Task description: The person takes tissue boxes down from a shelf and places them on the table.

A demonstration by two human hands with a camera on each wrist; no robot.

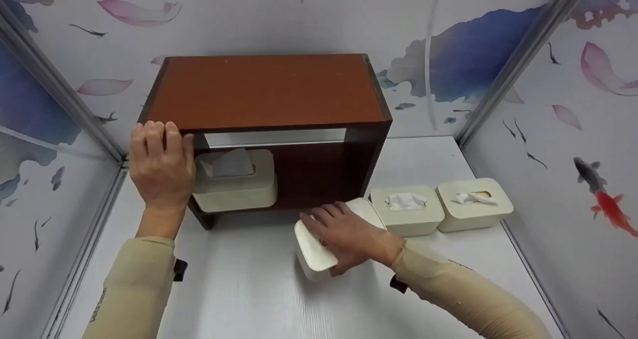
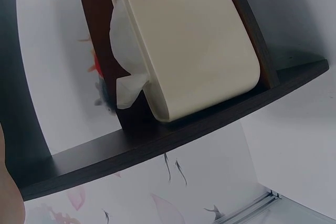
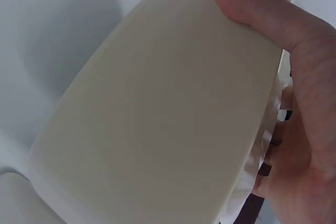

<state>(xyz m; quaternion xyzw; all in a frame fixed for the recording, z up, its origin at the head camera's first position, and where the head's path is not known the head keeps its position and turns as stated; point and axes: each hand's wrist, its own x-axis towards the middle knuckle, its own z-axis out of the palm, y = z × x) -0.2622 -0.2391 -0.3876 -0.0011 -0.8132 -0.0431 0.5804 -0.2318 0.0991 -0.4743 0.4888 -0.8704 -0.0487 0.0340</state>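
Note:
My left hand (image 1: 162, 164) grips the front left corner of a brown wooden shelf (image 1: 274, 89), its fingers bent over the top edge. Inside the shelf's left end stands a cream tissue box (image 1: 237, 198) with a white tissue poking out of its top; the left wrist view shows the same tissue box (image 2: 194, 40) close to the side panel. In front of the shelf, my right hand (image 1: 349, 234) holds a second cream tissue box (image 1: 319, 256) from above. Its thumb (image 3: 252, 9) presses that box's long side, while the other fingers reach across the top and are partly hidden.
Two more cream tissue boxes stand side by side to the right of the shelf, one nearer (image 1: 406, 222) and one at the far right (image 1: 476, 217). Printed wall panels (image 1: 558, 144) with metal corner rails enclose the white table (image 1: 249, 289).

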